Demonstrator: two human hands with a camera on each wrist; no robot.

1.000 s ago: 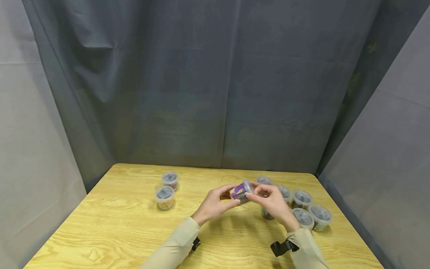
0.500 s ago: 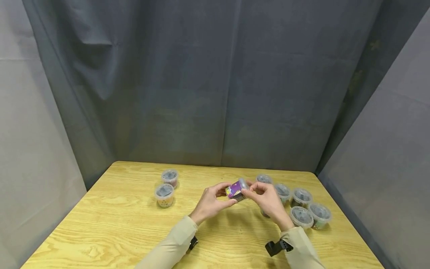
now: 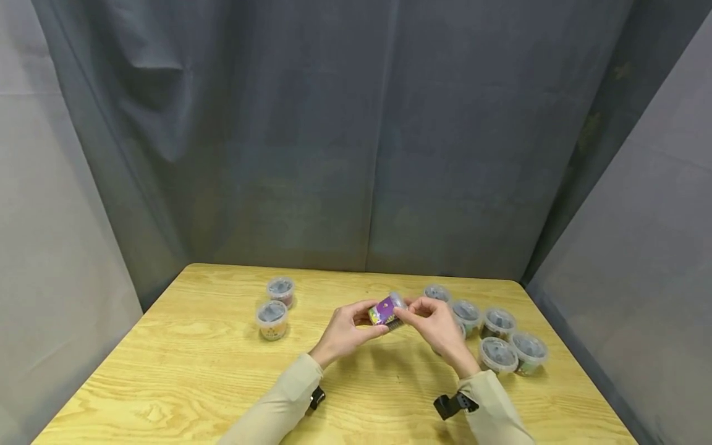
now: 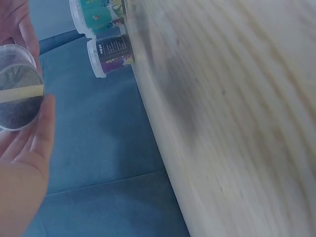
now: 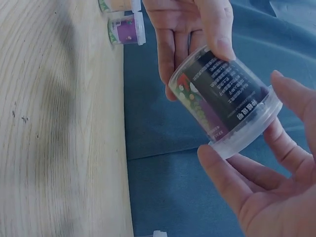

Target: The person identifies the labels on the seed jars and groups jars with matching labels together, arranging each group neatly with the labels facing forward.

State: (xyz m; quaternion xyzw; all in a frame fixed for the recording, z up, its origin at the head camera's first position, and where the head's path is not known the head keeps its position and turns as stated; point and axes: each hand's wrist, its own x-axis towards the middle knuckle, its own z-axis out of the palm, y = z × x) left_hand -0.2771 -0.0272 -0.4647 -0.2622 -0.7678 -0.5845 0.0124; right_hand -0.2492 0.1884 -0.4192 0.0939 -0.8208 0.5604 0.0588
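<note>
A small plastic tub [image 3: 385, 310] with a clear lid and a purple label is held tilted above the table, between both hands. My left hand [image 3: 347, 334] grips it round its body near the base. At the lid end, my right hand [image 3: 436, 326] pinches the rim with thumb and fingers. The right wrist view shows the dark printed panel of the tub [image 5: 222, 94] and its lid [image 5: 249, 126] seated on it. In the left wrist view the dark base of the tub [image 4: 19, 108] faces the camera, crossed by a pale strip.
Two similar tubs stand at the left: one with an orange label [image 3: 272, 324] and one behind it [image 3: 280, 290]. Several more, including a near tub [image 3: 498, 355] and a green-labelled tub [image 3: 528, 352], stand at the right of the wooden table [image 3: 222, 383]. Grey curtains surround it.
Both hands have shifted slightly left with the tub, which has turned so more of its purple label faces up. The tubs on the table stay put.
</note>
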